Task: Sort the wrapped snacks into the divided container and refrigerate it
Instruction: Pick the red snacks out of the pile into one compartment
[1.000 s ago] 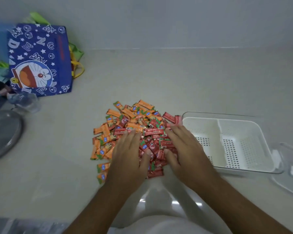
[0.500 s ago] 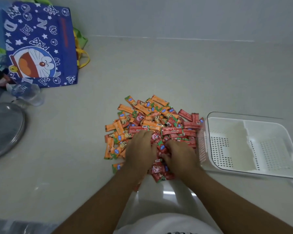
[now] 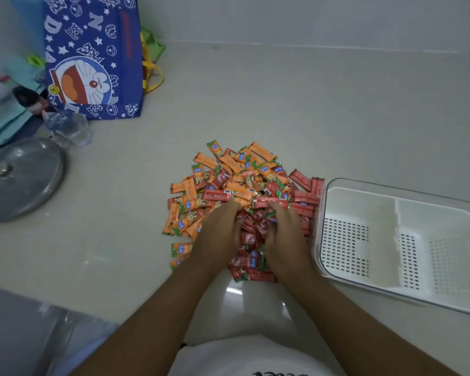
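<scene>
Beside a clear container (image 3: 391, 186) holding a divided basket (image 3: 364, 207), left hand (image 3: 219, 237) and right hand (image 3: 286, 240) grip snacks (image 3: 242, 183).

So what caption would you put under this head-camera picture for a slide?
Left hand and right hand dig into a pile of orange and red wrapped snacks beside the empty divided container.

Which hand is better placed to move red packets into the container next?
Right. The right hand rests on the red packets directly beside the empty divided container; the left hand lies farther off, nearer the orange packets.
</scene>
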